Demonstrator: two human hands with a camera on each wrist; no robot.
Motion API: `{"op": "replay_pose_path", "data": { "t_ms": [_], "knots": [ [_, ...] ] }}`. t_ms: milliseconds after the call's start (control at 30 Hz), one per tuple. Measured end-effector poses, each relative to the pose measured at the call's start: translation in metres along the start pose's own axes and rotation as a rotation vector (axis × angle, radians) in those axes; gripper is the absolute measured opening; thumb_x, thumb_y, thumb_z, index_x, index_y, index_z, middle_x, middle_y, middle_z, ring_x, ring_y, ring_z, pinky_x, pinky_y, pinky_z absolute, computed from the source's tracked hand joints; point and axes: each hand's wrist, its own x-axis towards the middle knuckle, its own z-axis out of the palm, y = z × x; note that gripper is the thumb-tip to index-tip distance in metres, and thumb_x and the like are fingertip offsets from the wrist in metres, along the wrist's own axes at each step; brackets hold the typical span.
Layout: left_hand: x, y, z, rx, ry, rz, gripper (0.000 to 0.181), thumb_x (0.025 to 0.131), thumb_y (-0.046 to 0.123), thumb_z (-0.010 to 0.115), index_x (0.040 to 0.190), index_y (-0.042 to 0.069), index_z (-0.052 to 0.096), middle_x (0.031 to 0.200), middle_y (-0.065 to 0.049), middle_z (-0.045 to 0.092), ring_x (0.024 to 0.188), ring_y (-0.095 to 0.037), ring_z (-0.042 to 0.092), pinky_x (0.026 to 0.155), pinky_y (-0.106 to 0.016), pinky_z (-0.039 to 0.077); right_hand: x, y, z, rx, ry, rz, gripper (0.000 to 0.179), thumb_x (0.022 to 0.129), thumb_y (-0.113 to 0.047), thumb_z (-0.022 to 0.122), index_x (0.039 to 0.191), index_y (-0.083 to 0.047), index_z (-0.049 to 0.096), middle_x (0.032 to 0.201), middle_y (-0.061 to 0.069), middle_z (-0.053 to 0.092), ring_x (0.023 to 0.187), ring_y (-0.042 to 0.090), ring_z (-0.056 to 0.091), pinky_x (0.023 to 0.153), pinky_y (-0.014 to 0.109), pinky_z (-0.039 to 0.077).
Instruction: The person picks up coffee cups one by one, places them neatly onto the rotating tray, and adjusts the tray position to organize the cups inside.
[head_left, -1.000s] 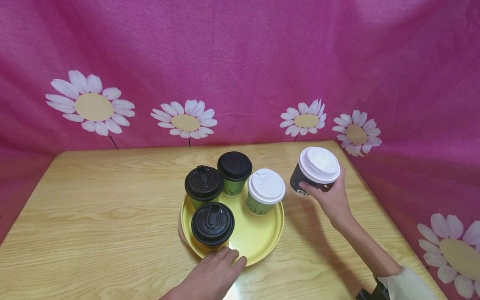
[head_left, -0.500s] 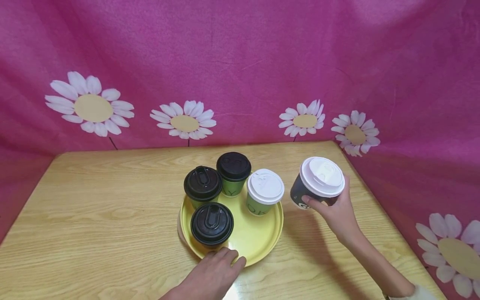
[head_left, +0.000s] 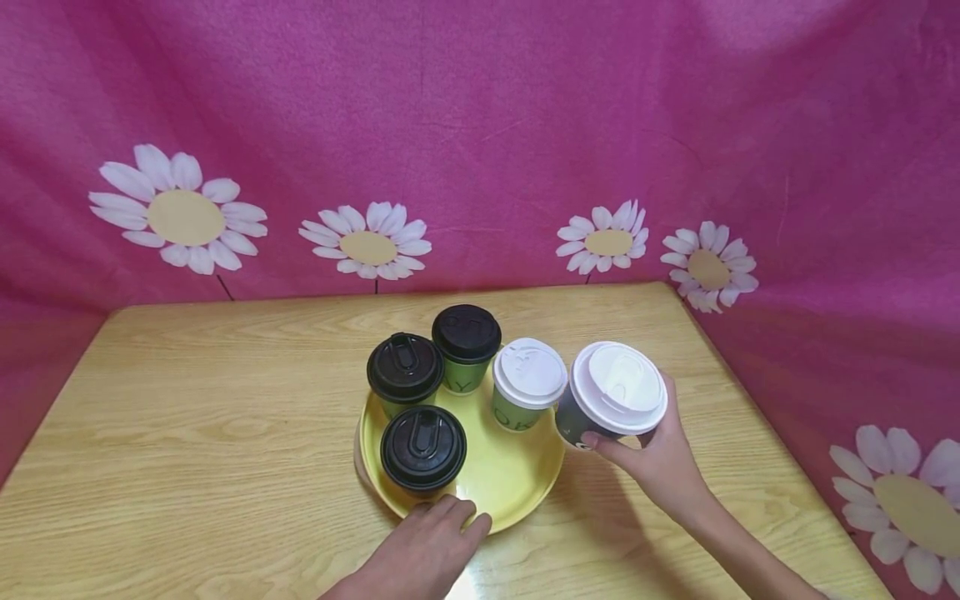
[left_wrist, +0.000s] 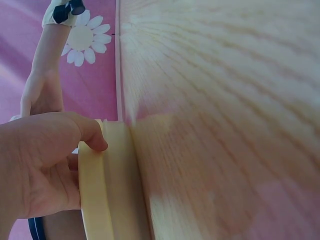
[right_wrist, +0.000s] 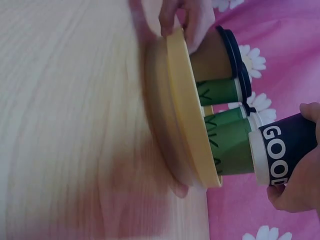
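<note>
My right hand (head_left: 663, 471) grips a dark paper cup (right_wrist: 290, 145) with a white lid (head_left: 626, 379) and "GOOD" lettering. Raised and slightly tilted, this cup is at the right edge of a round yellow tray (head_left: 517, 483). With thumb outside and fingers inside, my left hand (head_left: 431, 542) pinches the tray's near rim (left_wrist: 95, 175). On the tray stand a green cup with a white lid (head_left: 531, 375), two green cups with black lids (head_left: 467, 333), and a brown cup (right_wrist: 212, 55) with a black lid (head_left: 423, 447) nearest the left hand.
A light wooden table (head_left: 210, 433) carries the tray. Behind and to the right hangs a magenta cloth (head_left: 480, 142) printed with white daisies. The tray seems raised on a narrower base (right_wrist: 157, 105) in the right wrist view.
My right hand has brought the dark cup nearer and then left, from beyond the tray's right side to its right rim. The left hand and the tray's cups stay put.
</note>
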Motion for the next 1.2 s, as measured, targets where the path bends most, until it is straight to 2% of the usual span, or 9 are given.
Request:
{"op": "replay_pose_path", "data": {
  "t_ms": [400,667,933,1200],
  "knots": [
    [0.000,0.000,0.000,-0.006,0.009,0.007,0.029,0.074,0.007,0.073,0.098,0.014,0.057,0.088,0.001,0.053,0.081,-0.014,0.054,0.056,-0.024,0.044,-0.011,-0.005,0.011,0.031,-0.068,-0.023,0.091,0.068,0.018,0.078,0.143,-0.008,0.033,0.133,0.009,0.049,0.120,0.018,0.051,0.102,0.021,0.041],
    [0.001,0.000,-0.002,-0.030,-0.035,-0.009,0.031,0.075,0.008,0.074,0.101,0.014,0.057,0.091,0.001,0.054,0.085,-0.014,0.055,0.058,-0.025,0.046,-0.017,-0.005,0.019,0.023,-0.138,-0.027,0.092,0.067,0.015,0.080,0.144,-0.004,0.032,0.134,0.012,0.050,0.121,0.018,0.051,0.103,0.022,0.041],
    [0.001,0.000,-0.002,-0.011,-0.030,-0.004,0.032,0.074,0.009,0.075,0.101,0.014,0.059,0.091,0.000,0.055,0.085,-0.014,0.056,0.059,-0.025,0.047,-0.023,0.004,0.029,-0.011,-0.197,-0.026,0.099,0.066,0.008,0.085,0.147,-0.008,0.032,0.138,0.011,0.049,0.124,0.017,0.049,0.105,0.021,0.037],
    [0.000,0.000,-0.001,0.009,-0.006,0.003,0.030,0.075,0.009,0.075,0.099,0.014,0.059,0.089,0.000,0.055,0.083,-0.014,0.056,0.058,-0.025,0.048,-0.026,0.011,0.039,-0.006,-0.227,-0.032,0.097,0.067,0.003,0.088,0.147,-0.011,0.036,0.137,0.009,0.051,0.124,0.017,0.049,0.105,0.022,0.036]
  ]
}}
